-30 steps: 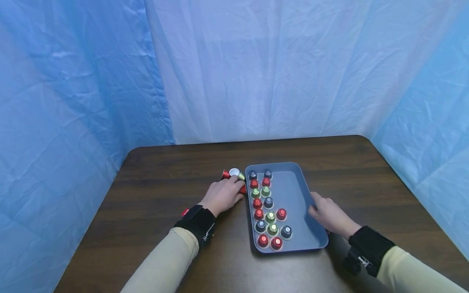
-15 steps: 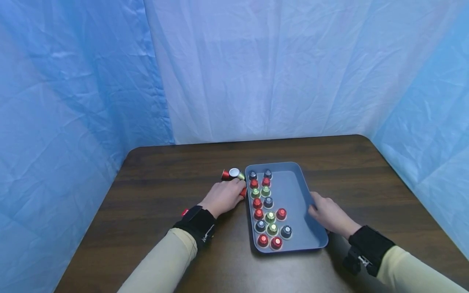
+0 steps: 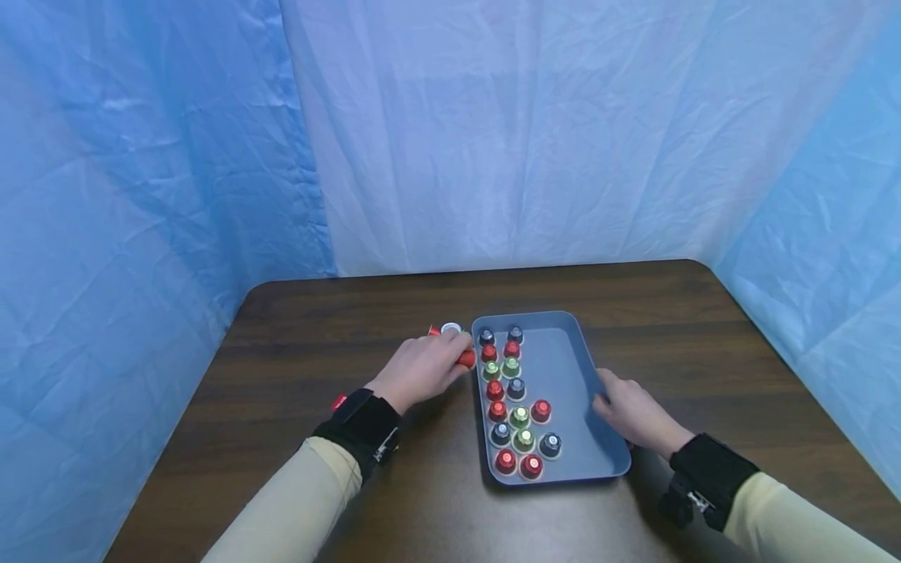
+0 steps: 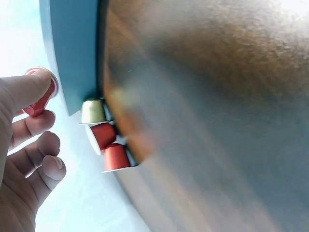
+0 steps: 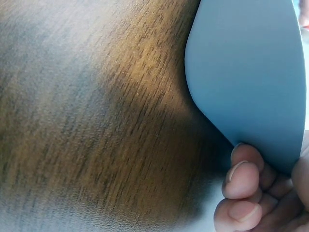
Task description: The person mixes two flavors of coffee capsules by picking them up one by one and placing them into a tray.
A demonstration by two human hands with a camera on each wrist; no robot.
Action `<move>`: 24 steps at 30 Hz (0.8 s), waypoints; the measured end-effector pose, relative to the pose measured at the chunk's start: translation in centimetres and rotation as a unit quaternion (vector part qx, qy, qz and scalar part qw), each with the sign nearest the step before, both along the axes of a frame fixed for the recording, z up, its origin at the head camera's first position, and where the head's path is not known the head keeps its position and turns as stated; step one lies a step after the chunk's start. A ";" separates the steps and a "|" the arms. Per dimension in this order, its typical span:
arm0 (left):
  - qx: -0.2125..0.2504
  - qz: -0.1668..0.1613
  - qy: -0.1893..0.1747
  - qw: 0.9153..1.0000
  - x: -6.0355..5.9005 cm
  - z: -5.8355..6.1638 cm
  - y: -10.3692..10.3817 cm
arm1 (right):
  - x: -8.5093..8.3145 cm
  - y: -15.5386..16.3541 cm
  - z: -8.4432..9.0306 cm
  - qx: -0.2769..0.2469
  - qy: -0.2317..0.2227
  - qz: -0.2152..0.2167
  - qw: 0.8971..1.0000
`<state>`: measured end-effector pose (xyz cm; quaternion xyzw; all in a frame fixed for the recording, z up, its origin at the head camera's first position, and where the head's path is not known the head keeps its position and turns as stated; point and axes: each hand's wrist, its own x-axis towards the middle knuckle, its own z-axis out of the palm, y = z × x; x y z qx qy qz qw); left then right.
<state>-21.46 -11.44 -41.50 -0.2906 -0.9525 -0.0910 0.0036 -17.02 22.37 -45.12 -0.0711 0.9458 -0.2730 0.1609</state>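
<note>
My left hand (image 3: 425,367) pinches a red coffee capsule (image 3: 467,359) between thumb and fingers, just off the left rim of a grey-blue tray (image 3: 570,352). In the left wrist view the capsule (image 4: 36,108) is partly covered by the thumb and appears raised above the others. Loose by the tray's wall lie a green capsule (image 4: 92,111), a red one with its pale lid sideways (image 4: 103,135) and another red one (image 4: 116,156). My right hand (image 3: 637,410) grips the tray's right side, fingers curled against the outer wall (image 5: 246,96).
Inside the tray, red, green and dark capsules stand lid down in rows along the left, such as a red capsule (image 3: 531,467) and a dark capsule (image 3: 551,445). The tray rests on a dark wooden table (image 3: 352,313). Blue-white fabric (image 3: 493,141) hangs behind and beside the table.
My left hand has come up from the table with the red capsule in its pinch, now overlapping the loose capsules in the head view. The right hand and tray have stayed put.
</note>
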 end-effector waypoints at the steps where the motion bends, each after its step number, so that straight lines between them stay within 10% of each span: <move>1: -0.001 -0.005 0.005 1.000 0.0 0.2 0.0 | 0.0 0.0 0.0 0.000 -0.001 -0.001 1.000; 24: -0.043 -0.087 0.006 0.995 0.9 1.5 5.6 | 0.1 0.0 0.0 0.002 0.010 0.004 1.000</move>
